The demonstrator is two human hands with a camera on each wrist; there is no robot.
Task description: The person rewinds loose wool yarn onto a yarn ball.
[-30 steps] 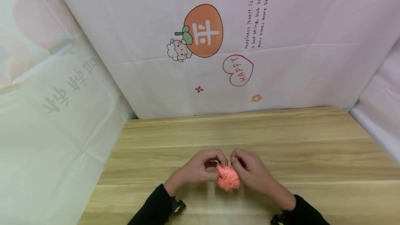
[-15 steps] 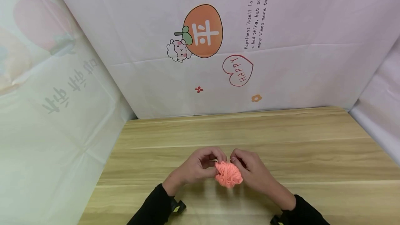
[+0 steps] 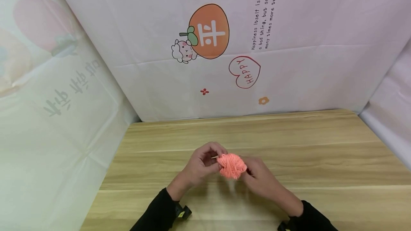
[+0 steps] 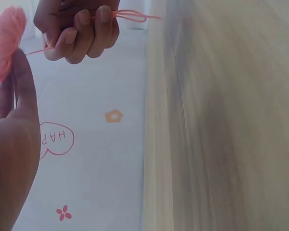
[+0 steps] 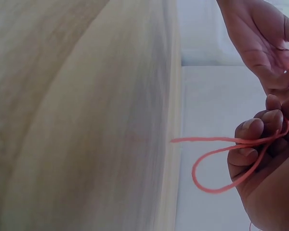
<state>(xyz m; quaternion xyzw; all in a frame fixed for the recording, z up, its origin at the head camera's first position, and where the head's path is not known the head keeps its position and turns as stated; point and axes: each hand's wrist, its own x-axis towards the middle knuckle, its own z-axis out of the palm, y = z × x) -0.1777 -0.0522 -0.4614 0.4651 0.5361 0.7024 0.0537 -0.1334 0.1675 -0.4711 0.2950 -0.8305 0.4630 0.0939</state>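
Observation:
In the head view a small ball of coral-pink yarn point(image 3: 232, 166) is held up over the table between both hands. My left hand point(image 3: 199, 167) pinches its left side between thumb and fingers. The right hand point(image 3: 262, 181) is just right of the ball, fingers curled and partly hidden behind it. In the left wrist view a thin strand point(image 4: 40, 50) runs from near the ball to the curled right fingers. From that fist a looped yarn tail point(image 5: 214, 191) hangs out in the right wrist view, its loose end pointing toward the table.
A wood-grain table point(image 3: 154, 167) lies beneath the hands. White printed cloth point(image 3: 295, 70) rises behind its back edge, with more cloth point(image 3: 64, 152) at the left and right sides. Black sleeves with dark wrist mounts point(image 3: 183, 212) cover the forearms.
My left hand has lifted the yarn ball up and slightly left, away from the body. The ball now covers some of the right fingertips; the right hand has moved only slightly.

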